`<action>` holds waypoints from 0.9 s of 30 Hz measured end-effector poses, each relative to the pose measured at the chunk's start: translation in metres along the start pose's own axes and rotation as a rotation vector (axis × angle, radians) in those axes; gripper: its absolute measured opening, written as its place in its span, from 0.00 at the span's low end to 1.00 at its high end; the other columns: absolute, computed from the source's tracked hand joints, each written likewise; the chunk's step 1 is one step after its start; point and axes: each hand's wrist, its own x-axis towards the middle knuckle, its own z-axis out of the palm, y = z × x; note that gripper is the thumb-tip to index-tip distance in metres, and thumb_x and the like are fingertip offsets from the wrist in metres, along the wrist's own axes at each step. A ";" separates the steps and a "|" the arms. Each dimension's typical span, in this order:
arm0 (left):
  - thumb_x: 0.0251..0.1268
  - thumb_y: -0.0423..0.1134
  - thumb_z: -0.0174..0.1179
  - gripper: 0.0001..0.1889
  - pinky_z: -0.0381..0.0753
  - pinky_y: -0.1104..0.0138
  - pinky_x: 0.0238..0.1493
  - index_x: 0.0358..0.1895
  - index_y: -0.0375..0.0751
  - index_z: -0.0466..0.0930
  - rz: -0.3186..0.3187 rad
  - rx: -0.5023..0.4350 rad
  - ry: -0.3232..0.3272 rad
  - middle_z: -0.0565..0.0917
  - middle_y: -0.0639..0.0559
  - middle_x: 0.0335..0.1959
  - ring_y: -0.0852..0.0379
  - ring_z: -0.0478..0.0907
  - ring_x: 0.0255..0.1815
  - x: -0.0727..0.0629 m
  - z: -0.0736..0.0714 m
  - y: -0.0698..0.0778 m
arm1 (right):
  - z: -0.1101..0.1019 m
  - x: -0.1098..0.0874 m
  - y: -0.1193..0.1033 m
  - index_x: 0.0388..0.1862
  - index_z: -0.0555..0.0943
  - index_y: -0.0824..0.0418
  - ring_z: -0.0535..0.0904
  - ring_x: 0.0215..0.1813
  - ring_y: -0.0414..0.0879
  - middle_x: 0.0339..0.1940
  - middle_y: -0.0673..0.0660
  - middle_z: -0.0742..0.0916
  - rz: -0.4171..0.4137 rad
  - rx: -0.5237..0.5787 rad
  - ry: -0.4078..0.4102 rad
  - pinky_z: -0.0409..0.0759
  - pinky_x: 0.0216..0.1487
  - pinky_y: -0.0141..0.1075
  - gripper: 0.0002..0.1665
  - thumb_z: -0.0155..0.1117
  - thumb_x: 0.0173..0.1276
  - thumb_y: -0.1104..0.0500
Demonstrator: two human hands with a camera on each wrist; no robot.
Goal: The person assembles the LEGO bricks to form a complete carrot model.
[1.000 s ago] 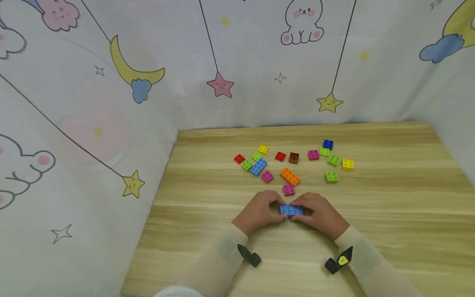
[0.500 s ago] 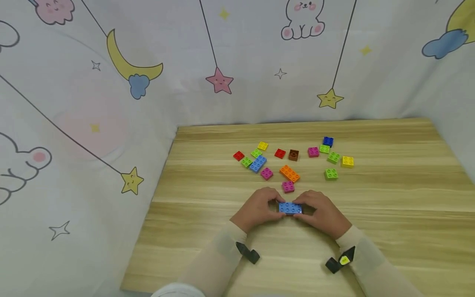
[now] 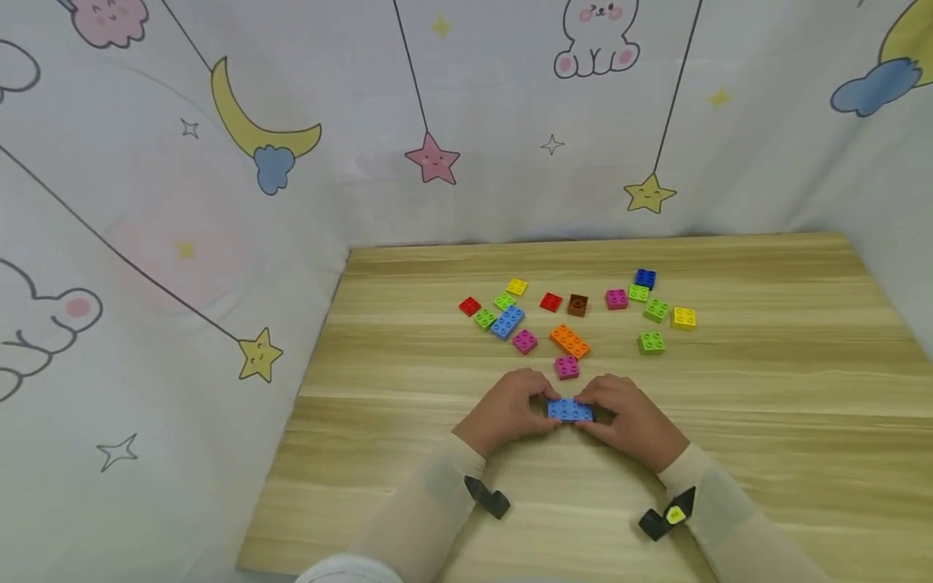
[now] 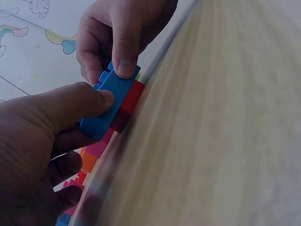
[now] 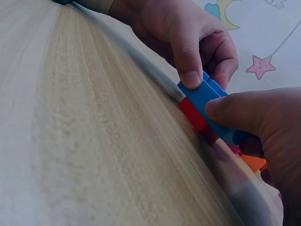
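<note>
A light blue eight-stud brick (image 3: 570,410) lies crosswise near the front middle of the table, studs up. My left hand (image 3: 508,414) pinches its left end between thumb and fingers. At the other end, my right hand (image 3: 632,423) pinches it the same way, thumb on the near side. Both wrist views show red bricks (image 4: 134,96) directly under the blue brick (image 4: 106,106), low against the tabletop; the head view hides them. In the right wrist view, the thumbs press the near long side of the blue brick (image 5: 200,96) above the red (image 5: 192,113).
Just beyond the hands sit a magenta brick (image 3: 567,368) and an orange brick (image 3: 569,342). Another blue brick (image 3: 507,322) lies back left among several small ones. Green (image 3: 652,343), yellow (image 3: 683,317) and dark blue (image 3: 645,278) bricks are back right. A printed curtain (image 3: 496,202) borders the table.
The head view has tilted down slightly. Both hands stay on the blue brick, with only small shifts of the fingertips; the loose bricks have not moved.
</note>
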 end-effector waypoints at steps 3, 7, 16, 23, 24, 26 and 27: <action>0.55 0.45 0.80 0.14 0.78 0.73 0.48 0.44 0.48 0.89 -0.019 -0.002 -0.002 0.85 0.65 0.39 0.66 0.76 0.39 0.000 0.001 0.001 | 0.000 0.001 0.002 0.45 0.88 0.50 0.80 0.49 0.37 0.44 0.39 0.86 0.001 0.040 -0.002 0.81 0.57 0.44 0.17 0.83 0.58 0.59; 0.55 0.46 0.80 0.15 0.78 0.71 0.53 0.44 0.49 0.89 -0.036 0.008 -0.007 0.85 0.65 0.40 0.66 0.77 0.42 0.000 0.002 0.001 | 0.000 0.000 0.004 0.46 0.88 0.49 0.81 0.48 0.37 0.44 0.38 0.87 0.027 0.091 -0.009 0.83 0.55 0.41 0.18 0.84 0.58 0.59; 0.56 0.46 0.79 0.15 0.78 0.69 0.54 0.46 0.51 0.87 -0.056 -0.005 0.016 0.83 0.65 0.43 0.64 0.75 0.44 -0.002 0.004 0.000 | 0.001 0.003 0.007 0.47 0.88 0.48 0.81 0.50 0.38 0.45 0.38 0.87 0.002 0.041 0.001 0.78 0.58 0.48 0.17 0.83 0.59 0.56; 0.55 0.47 0.79 0.18 0.79 0.66 0.57 0.48 0.53 0.86 -0.034 -0.008 0.044 0.84 0.66 0.46 0.64 0.76 0.47 -0.004 0.004 -0.002 | 0.001 0.003 0.011 0.53 0.87 0.49 0.80 0.53 0.42 0.50 0.42 0.87 0.031 0.036 0.050 0.78 0.58 0.48 0.17 0.78 0.66 0.51; 0.55 0.48 0.79 0.19 0.78 0.66 0.59 0.49 0.53 0.86 -0.030 -0.005 0.041 0.84 0.65 0.47 0.64 0.77 0.49 -0.003 0.004 -0.002 | 0.001 0.004 0.013 0.53 0.87 0.51 0.80 0.54 0.43 0.51 0.44 0.87 0.042 0.039 0.073 0.79 0.58 0.48 0.17 0.77 0.67 0.52; 0.55 0.50 0.79 0.21 0.78 0.65 0.61 0.52 0.52 0.87 -0.022 0.010 0.034 0.84 0.65 0.49 0.64 0.77 0.51 -0.003 0.005 -0.003 | 0.000 0.007 0.017 0.54 0.86 0.54 0.81 0.55 0.45 0.51 0.47 0.87 0.080 0.044 0.128 0.79 0.58 0.48 0.16 0.74 0.70 0.53; 0.55 0.51 0.79 0.22 0.77 0.65 0.62 0.53 0.52 0.87 -0.020 0.017 0.032 0.85 0.65 0.50 0.64 0.78 0.52 -0.002 0.005 -0.003 | -0.001 0.010 0.020 0.54 0.87 0.56 0.81 0.55 0.46 0.51 0.49 0.87 0.102 0.050 0.156 0.79 0.58 0.49 0.15 0.72 0.71 0.54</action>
